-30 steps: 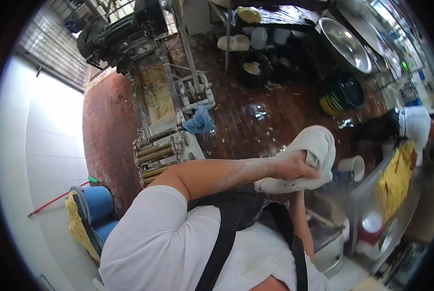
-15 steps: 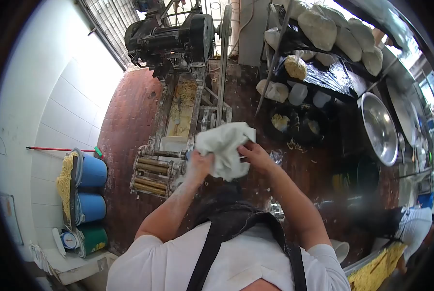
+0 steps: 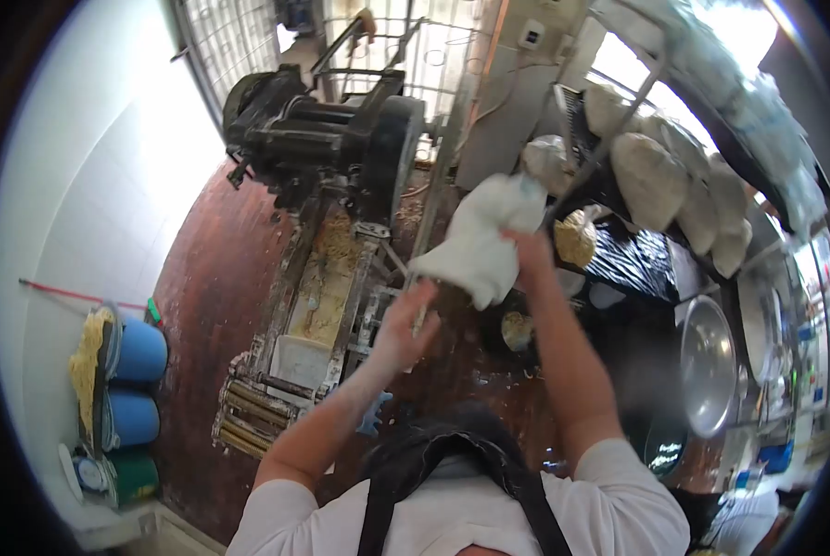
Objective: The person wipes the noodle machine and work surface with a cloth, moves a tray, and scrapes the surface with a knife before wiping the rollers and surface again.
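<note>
Head view: white cloth [image 3: 485, 236] is gripped in right hand [image 3: 530, 259], held up in front of rack [image 3: 600, 153] and to the right of black machine [image 3: 327, 139]. Left hand [image 3: 405, 331] is held open near the cloth's lower edge, fingers spread; contact can't be confirmed, motion blur there. Pale bags [image 3: 651, 181] are stacked on the rack.

l. hand [image 3: 404, 332]: blurred; contact w/ cloth [image 3: 489, 236] can't be told. r. hand [image 3: 531, 255]: blurred, fingertips indistinct vs. cloth. cloth: folds & weave smeared. blue rag [image 3: 375, 413]: partly hidden behind l. forearm [image 3: 336, 408]. dial scale [image 3: 89, 473]: markings too small to read. blue bins [image 3: 139, 350]: contents hidden. dark bucket [image 3: 660, 440]: dim, contents unclear. co-worker [image 3: 747, 521]: cut off at bottom edge, lower r.; hands can't be made out.
</note>
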{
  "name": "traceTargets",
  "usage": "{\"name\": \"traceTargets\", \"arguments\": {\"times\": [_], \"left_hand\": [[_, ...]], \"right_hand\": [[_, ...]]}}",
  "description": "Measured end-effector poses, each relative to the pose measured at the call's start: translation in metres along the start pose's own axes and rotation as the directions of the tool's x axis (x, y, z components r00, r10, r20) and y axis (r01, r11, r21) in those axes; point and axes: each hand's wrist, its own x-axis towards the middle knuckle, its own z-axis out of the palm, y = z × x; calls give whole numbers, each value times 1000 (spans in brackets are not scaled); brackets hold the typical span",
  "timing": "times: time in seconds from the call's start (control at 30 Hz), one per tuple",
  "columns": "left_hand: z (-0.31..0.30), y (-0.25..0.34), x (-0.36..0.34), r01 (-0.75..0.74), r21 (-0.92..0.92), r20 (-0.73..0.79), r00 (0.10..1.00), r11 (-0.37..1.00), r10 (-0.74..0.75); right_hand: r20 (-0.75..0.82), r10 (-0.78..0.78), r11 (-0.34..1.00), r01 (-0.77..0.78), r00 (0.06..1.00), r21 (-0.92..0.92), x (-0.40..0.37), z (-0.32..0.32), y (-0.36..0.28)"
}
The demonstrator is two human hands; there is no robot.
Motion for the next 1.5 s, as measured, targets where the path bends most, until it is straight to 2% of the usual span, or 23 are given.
{"name": "traceTargets", "arguments": {"times": [0.13,0.27,0.33,0.43,0.53,0.63,0.8,0.83,0.9,0.93,0.97,1.0,1.03,1.07,1.13,1.17,1.27,1.3,1.33,1.37,1.4,1.47,1.5], "left_hand": [[-55,-43,114,149,-78,-380,909,986,-168],[-63,-77,223,61,150,-561,827,987,34],[-54,-104,266,70,263,-544,834,962,88],[-34,-129,305,118,462,-491,860,879,143],[-30,-152,317,135,598,-449,873,790,191],[-28,-150,317,159,571,-484,858,805,173],[-31,-158,314,93,541,-489,843,836,223],[-32,-157,312,79,493,-476,858,866,193],[-34,-156,310,84,209,-551,833,974,46],[-35,-156,303,39,-80,-595,800,996,-79],[-36,-156,288,48,-81,-597,798,996,-86],[-39,-161,268,96,-199,-686,697,975,-209],[-42,-169,244,129,-322,-748,572,938,-335],[-42,-182,215,132,-442,-784,424,887,-454],[-6,-258,95,406,-594,-682,203,694,-703],[14,-255,61,531,-747,-459,22,400,-888],[115,-300,-53,135,-950,293,77,-281,-953],[142,-308,-57,12,-990,143,211,-143,-967],[164,-319,-61,-120,-992,-14,316,-25,-949],[170,-340,-60,-306,-933,78,340,-189,-937],[168,-360,-59,-476,-813,153,380,-335,-912],[172,-400,-75,-277,-905,246,281,-324,-928],[148,-403,-64,-145,-952,223,278,-270,-934]], "right_hand": [[361,-481,752,588,799,-298,102,112,-93],[656,-233,9,677,717,-736,207,233,-51],[593,-578,-99,672,562,-733,270,248,-16],[396,-64,573,359,916,-736,415,237,-16],[527,-128,282,540,840,-793,567,234,28],[451,-86,356,451,888,-819,590,237,29],[226,-114,731,236,967,-640,442,213,-2],[474,-561,414,725,679,-550,425,195,36],[340,-850,234,866,403,-442,318,192,66],[186,-613,720,640,768,-267,276,179,100],[126,-620,758,633,774,-161,264,159,181],[386,-462,677,599,798,-428,248,115,226],[611,-260,462,652,748,-601,232,71,270],[510,219,684,242,832,-688,209,49,272],[510,206,760,192,835,-621,163,26,277],[504,344,823,4,792,-569,142,20,283],[627,428,880,-140,651,-455,96,47,309],[818,214,793,394,534,-465,97,77,294],[753,328,751,326,571,-575,94,78,322],[674,436,692,257,597,-675,92,79,349],[479,689,680,-256,544,-687,100,67,393],[493,650,700,-202,578,-685,137,88,423],[517,464,692,70,719,-718,164,83,466]]}}
